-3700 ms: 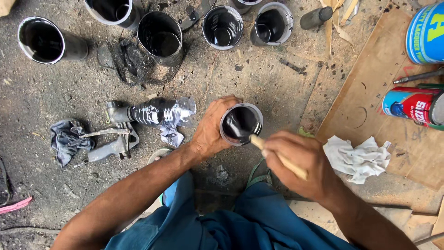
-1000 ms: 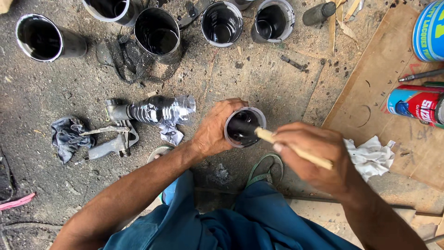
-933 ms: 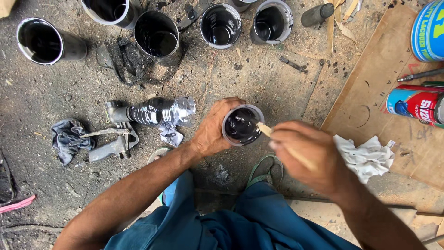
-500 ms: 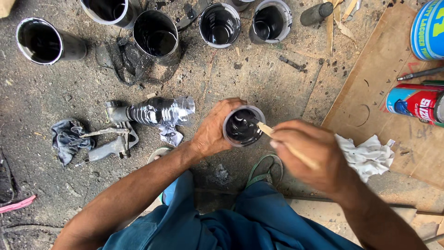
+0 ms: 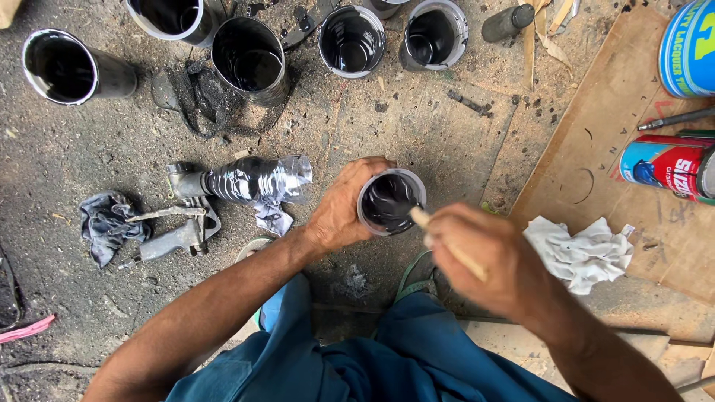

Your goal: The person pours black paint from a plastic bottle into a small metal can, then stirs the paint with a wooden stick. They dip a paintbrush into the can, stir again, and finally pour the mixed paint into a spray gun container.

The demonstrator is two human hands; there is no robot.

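In the head view, we see the left hand (image 5: 344,210) wrapped around a small tin (image 5: 391,201) of black liquid, its fingers pressed against the tin's far side and its thumb hidden beneath. The tin sits low over the dirty concrete floor (image 5: 417,126), just in front of the knees; we cannot tell whether it rests on the floor or is lifted. The right hand (image 5: 497,260) is blurred, its fingers closed around a pale wooden stick (image 5: 447,242) whose tip reaches the tin's rim.

Open floor lies beyond the tin, up to a row of dark-stained cans (image 5: 351,39) along the top edge; the leftmost can (image 5: 74,68) lies tilted, and one at the top is cut off by the frame. To the left, well apart from the tin, lies a spray gun (image 5: 182,223) with a crumpled clear bottle (image 5: 257,179) on it, and a dark rag (image 5: 104,227) just beside it. To the right, a cardboard sheet (image 5: 596,134) hems in the hand; a white crumpled cloth (image 5: 579,251) lies on its near edge, just beside the right hand. A red can (image 5: 663,167) and a blue tin (image 5: 689,48) are cut off at the right border.

Blue trousers (image 5: 357,357) fill the bottom, hiding the floor there. A green sandal strap (image 5: 413,275) peeks out under the right wrist.
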